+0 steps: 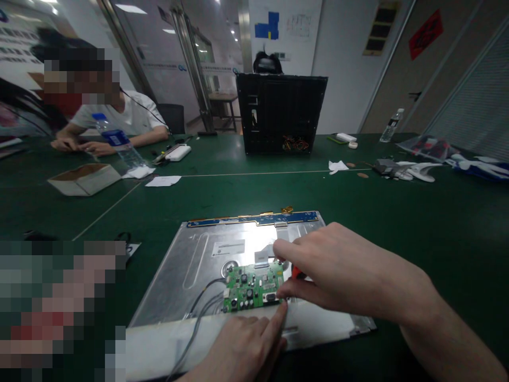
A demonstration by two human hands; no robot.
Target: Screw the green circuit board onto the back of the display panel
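Note:
A green circuit board (254, 287) lies on the metal back of a flat display panel (199, 265), with grey cables (199, 313) running off its left side. My right hand (318, 265) is closed at the board's right edge around a red object (297, 272); most of that object is hidden by the fingers, so its kind does not show. My left hand (246, 342) rests on the panel's near, whitish strip, index finger stretched to the board's lower right corner and other fingers partly hidden beneath. A blue circuit strip (254, 218) runs along the panel's far edge.
Across the green table (222, 193) stands a black monitor housing (280, 114). A cardboard box (85, 180), a tilted water bottle (119, 140) and paper (163, 181) lie left. A person (127, 114) sits far left. Tools and plastic bags (429, 148) lie right.

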